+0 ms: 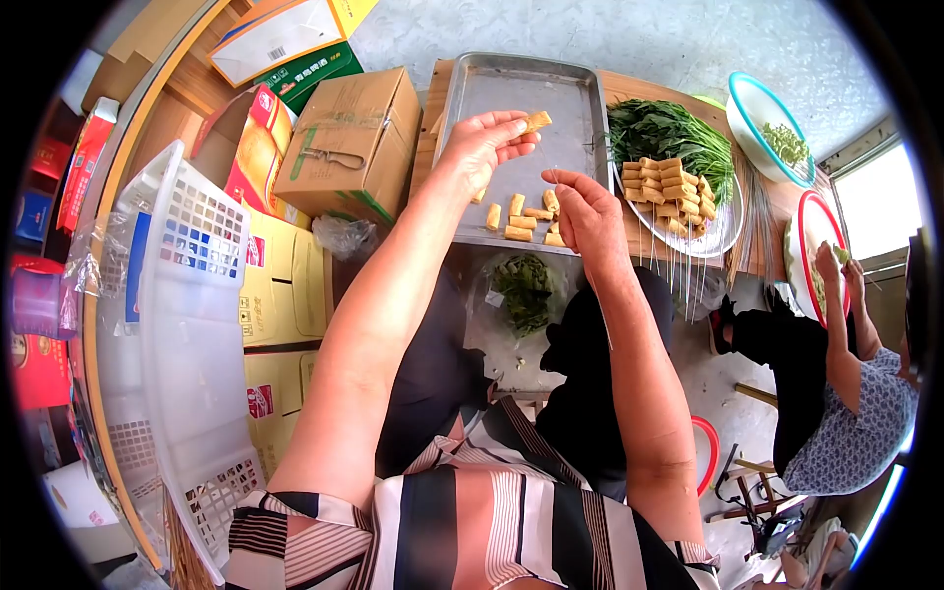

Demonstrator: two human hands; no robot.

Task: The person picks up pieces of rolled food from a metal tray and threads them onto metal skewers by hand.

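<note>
My left hand [489, 147] is closed in a pinch on a short tan roll [537, 121], which looks like rolled tofu skin, above the metal tray [521, 84]. To its right, my right hand [587, 211] is closed over the tray's near right part, with a thin skewer [610, 334] showing below it; its fingers partly hide the stick. Several loose rolls [518, 234] lie at the near end of the tray. On a white plate [726, 234], more rolls [671, 192] are stacked on skewers, with sticks jutting past the table's near edge, beside leafy greens [674, 138].
Cardboard boxes [349, 138] and a white plastic basket [187, 324] stand to the left. A bag of greens [521, 290] lies below the table. At the right are a blue-rimmed basin [772, 128] and another person [851, 393] working over a red-rimmed basin [808, 256].
</note>
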